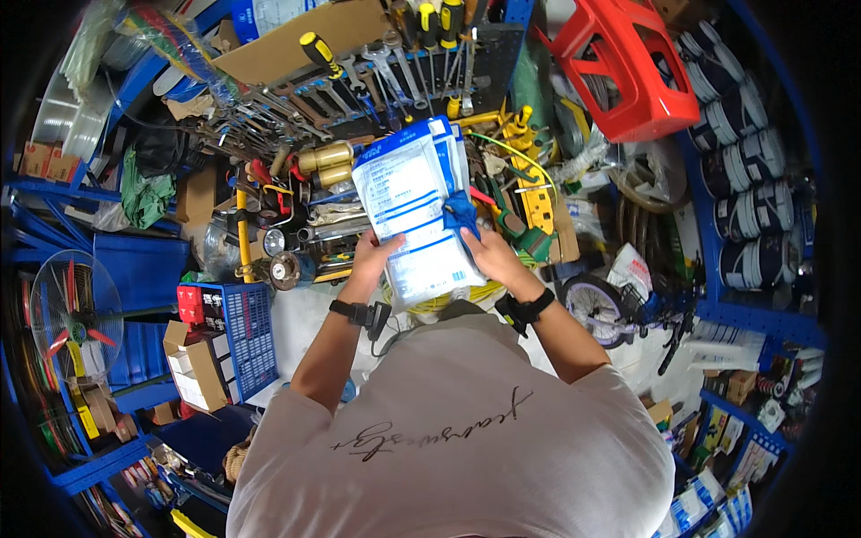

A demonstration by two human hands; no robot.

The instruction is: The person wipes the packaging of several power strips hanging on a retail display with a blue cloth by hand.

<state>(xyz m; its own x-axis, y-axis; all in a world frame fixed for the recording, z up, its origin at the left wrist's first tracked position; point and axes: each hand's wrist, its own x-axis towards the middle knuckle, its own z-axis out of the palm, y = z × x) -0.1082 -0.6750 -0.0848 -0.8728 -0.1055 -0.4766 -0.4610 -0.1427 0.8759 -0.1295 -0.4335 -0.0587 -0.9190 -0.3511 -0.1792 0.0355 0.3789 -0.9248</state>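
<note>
In front of my chest I hold white-and-blue plastic packets (410, 222), at least two of them overlapping, with printed writing on the front one. My left hand (374, 259) grips the lower left edge, thumb on top. At the right edge, my right hand (494, 254) pinches a crumpled blue piece (461, 215), perhaps cloth or plastic, against the packets. Its fingers underneath are hidden. Beyond the packets is a tool rack with yellow rails (531, 195), crowded with hand tools. Wrenches (380, 70) and yellow-and-black screwdrivers (428, 27) hang on a dark board behind it.
A red plastic stool (625, 67) is at the upper right, near stacked tins (740, 165) on blue shelving. A bicycle wheel (592, 309) stands to my right. At left are a pedestal fan (75, 319), a blue crate (249, 336) and an open cardboard box (195, 370).
</note>
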